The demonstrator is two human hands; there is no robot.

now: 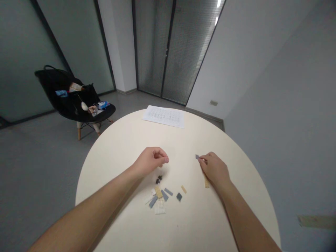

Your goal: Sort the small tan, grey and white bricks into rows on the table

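Observation:
My right hand (215, 168) pinches a small grey building-block piece (197, 156) between thumb and fingers, above the right part of the table. Partly hidden beneath that hand lies a tan piece (206, 182). Left of centre, my left hand (153, 159) is closed, thumb and fingertips together; whatever they hold, if anything, cannot be made out. Just below it lie several small black pieces (159, 180). Nearer to me is a loose pile with a tan brick (158, 192), grey plates (153, 201) and white bricks (160, 211). A dark grey piece (179, 196) and a thin tan strip (183, 189) lie apart from the pile.
The round white table (118, 147) fills the middle of the view. A printed sheet (164, 116) lies at its far edge. Beyond it to the left stands a black chair (56, 78) with a bag and small items on it. A pale wall (262, 115) rises at the right.

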